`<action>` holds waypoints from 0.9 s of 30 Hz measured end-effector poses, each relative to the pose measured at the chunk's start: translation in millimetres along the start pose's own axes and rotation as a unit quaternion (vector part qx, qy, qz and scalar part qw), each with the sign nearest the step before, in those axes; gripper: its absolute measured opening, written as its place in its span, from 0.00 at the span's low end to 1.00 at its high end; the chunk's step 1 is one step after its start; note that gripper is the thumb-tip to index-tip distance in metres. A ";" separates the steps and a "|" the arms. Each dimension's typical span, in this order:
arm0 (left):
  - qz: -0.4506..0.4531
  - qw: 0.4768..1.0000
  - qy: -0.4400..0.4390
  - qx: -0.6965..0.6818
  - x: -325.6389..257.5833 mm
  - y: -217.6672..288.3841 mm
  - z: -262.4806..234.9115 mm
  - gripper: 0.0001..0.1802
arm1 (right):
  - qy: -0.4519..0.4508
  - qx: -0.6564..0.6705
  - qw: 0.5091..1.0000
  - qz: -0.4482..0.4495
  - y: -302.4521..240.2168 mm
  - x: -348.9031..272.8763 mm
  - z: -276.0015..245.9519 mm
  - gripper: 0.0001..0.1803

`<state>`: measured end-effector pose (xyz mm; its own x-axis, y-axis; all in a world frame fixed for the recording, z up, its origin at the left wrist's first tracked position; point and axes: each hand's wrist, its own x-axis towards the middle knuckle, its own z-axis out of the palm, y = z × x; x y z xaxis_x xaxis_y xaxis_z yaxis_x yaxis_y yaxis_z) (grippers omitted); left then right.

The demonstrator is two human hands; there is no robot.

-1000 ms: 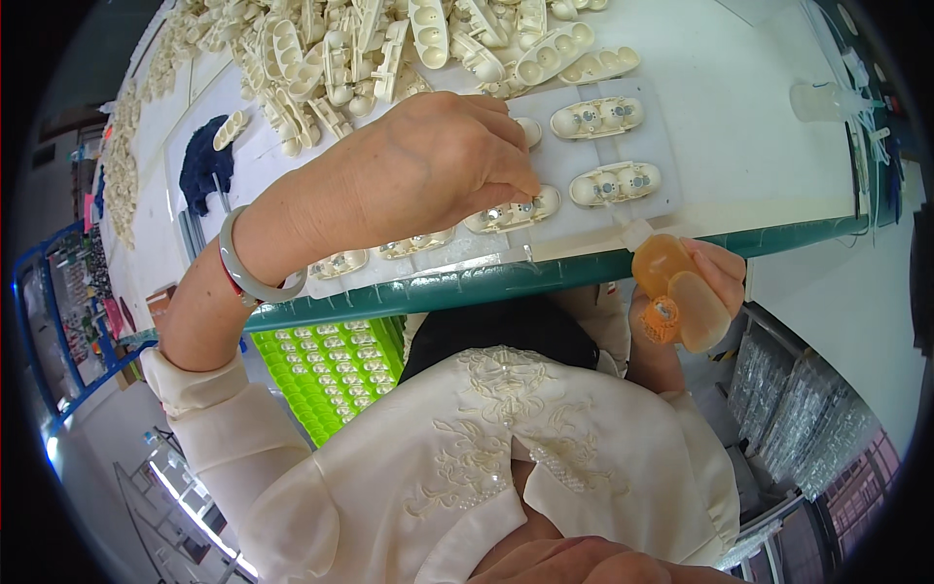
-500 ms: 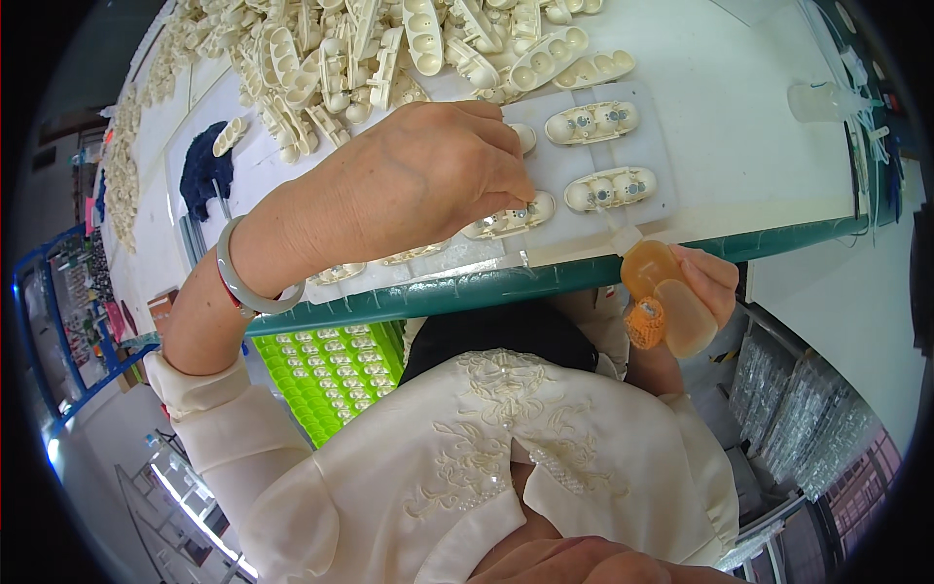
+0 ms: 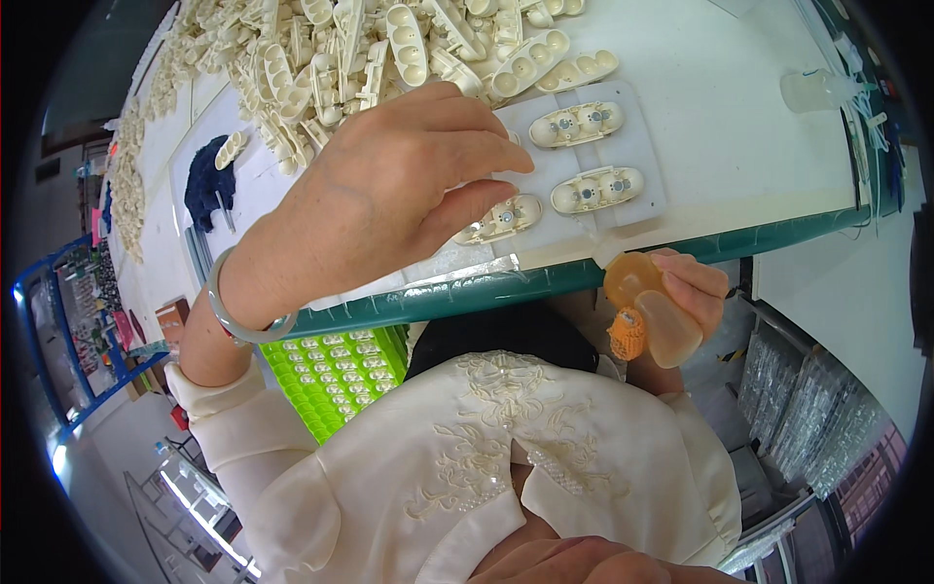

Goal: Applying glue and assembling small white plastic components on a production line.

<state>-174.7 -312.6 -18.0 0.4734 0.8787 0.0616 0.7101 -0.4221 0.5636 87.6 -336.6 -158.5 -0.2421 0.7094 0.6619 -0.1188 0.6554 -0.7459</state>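
Observation:
My left hand [image 3: 399, 175], with a pale bracelet at the wrist, hovers over a translucent white board [image 3: 647, 146]. Its thumb and forefinger are apart with nothing visible between them, just above a cream oval piece [image 3: 503, 220] with small metal dots. Two similar cream pieces, a nearer one [image 3: 597, 190] and a farther one [image 3: 576, 125], lie to its right on the board. My right hand [image 3: 699, 292] grips an amber squeeze bottle [image 3: 671, 333] at the table edge, its pale nozzle pointing toward the board. Orange netting-like wrap [image 3: 627, 335] hangs at the bottle. My left hand hides part of the board.
A large heap of cream molded pieces [image 3: 321, 73] covers the far left of the white table. A dark blue cloth [image 3: 206, 180] lies left of my arm. At the far right stands a clear bottle [image 3: 809, 91]. Below the green table edge [image 3: 457, 295] sits a bright green tray [image 3: 311, 394].
My left thumb and forefinger have moved apart, off the near cream piece. My right hand and the bottle have drawn slightly left and down, the nozzle away from the near right piece.

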 end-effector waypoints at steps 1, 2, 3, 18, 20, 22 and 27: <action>-0.003 1.000 0.013 0.004 -2.0 2.1 0.6 0.13 | 0.001 0.000 1.000 -0.001 -1.0 -0.7 1.6 0.17; -0.003 1.000 0.012 0.005 -4.2 4.5 1.1 0.13 | 0.039 0.006 0.999 -0.004 -2.2 -1.1 4.8 0.17; -0.003 0.999 0.028 0.020 -5.2 6.3 2.5 0.15 | 0.077 0.008 0.997 -0.006 -2.8 -1.7 5.5 0.17; 0.049 0.944 0.228 0.236 -101.9 28.8 74.1 0.22 | 0.052 -0.056 0.997 0.026 0.1 7.7 -1.9 0.15; -0.004 0.918 0.286 0.275 -126.2 22.3 89.5 0.21 | 0.049 -0.070 0.996 0.026 -0.6 8.7 -2.6 0.15; -0.096 0.871 0.368 0.313 -152.9 12.4 108.8 0.22 | 0.043 -0.085 0.995 0.024 -1.1 6.6 -0.7 0.14; -0.137 0.841 0.370 0.371 -174.6 2.4 124.5 0.32 | 0.070 -0.197 0.978 -0.001 1.8 0.1 -5.5 0.21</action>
<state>-190.8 -494.8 -130.0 -0.0188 0.7479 0.6636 0.9993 0.0362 -0.0124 92.6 -333.9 -159.3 -0.1057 0.7179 0.6880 0.2680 0.6869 -0.6756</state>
